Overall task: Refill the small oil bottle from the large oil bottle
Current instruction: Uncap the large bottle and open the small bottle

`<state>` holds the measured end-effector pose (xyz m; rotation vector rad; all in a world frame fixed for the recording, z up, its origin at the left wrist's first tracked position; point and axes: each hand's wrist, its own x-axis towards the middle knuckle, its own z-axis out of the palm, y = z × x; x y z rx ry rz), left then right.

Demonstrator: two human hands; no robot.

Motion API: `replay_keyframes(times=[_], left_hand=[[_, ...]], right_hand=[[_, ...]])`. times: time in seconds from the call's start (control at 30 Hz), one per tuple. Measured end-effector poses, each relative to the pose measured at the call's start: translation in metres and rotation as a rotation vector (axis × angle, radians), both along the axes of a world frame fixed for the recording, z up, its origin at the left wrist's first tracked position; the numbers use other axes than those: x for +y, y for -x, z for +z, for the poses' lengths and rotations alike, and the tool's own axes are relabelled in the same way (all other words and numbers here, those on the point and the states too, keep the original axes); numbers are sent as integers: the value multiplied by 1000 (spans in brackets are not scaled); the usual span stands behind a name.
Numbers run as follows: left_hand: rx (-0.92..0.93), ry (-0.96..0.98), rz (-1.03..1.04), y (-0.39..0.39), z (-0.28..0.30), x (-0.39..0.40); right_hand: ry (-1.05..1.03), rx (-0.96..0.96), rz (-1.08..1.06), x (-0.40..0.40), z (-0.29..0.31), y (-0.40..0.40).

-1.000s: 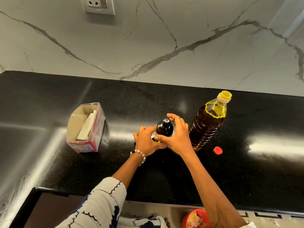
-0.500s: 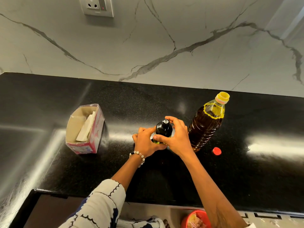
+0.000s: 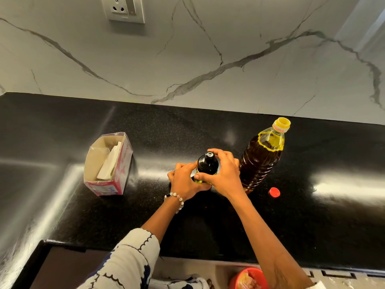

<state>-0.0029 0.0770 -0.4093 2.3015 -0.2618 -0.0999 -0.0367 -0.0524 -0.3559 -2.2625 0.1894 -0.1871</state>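
The small oil bottle [image 3: 207,163], dark glass with a black top, stands upright on the black counter [image 3: 208,222]. My left hand [image 3: 184,182] wraps its lower body from the left. My right hand [image 3: 225,176] grips it from the right, with fingers curled over the shoulder up to the cap. Just right of my right hand stands the large oil bottle [image 3: 261,157], filled with brown oil, its yellow neck uncapped. Its red cap [image 3: 274,192] lies on the counter to the right.
An open pink cardboard box [image 3: 108,165] holding white paper sits to the left. A marble wall with a socket [image 3: 124,9] rises behind the counter. Below the counter's front edge is a red bowl [image 3: 249,278].
Both hands stay on the small bottle. The fingers of my right hand have shifted slightly around its top. The camera view has drifted a little.
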Motion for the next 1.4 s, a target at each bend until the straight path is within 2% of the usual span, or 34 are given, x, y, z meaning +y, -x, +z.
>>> replay_keyframes(times=[0.1, 0.37, 0.63, 0.87, 1.17, 1.3, 1.4], left_hand=[[-1, -4, -5, 1, 1, -3], [0, -15, 3, 2, -2, 1], [-4, -9, -3, 2, -3, -1], [18, 13, -7, 2, -6, -2], [60, 51, 17, 5, -6, -2], [69, 44, 28, 4, -3, 0], [78, 38, 38, 6, 0, 1]], right_hand=[[56, -45, -51, 0, -2, 0], [-21, -2, 27, 1, -1, 0], [-52, -61, -54, 5, 1, 1], [-29, 15, 3, -1, 2, 2], [5, -47, -48, 5, 3, 1], [-149, -61, -133, 7, 7, 2], [-410, -42, -225, 5, 16, 6]])
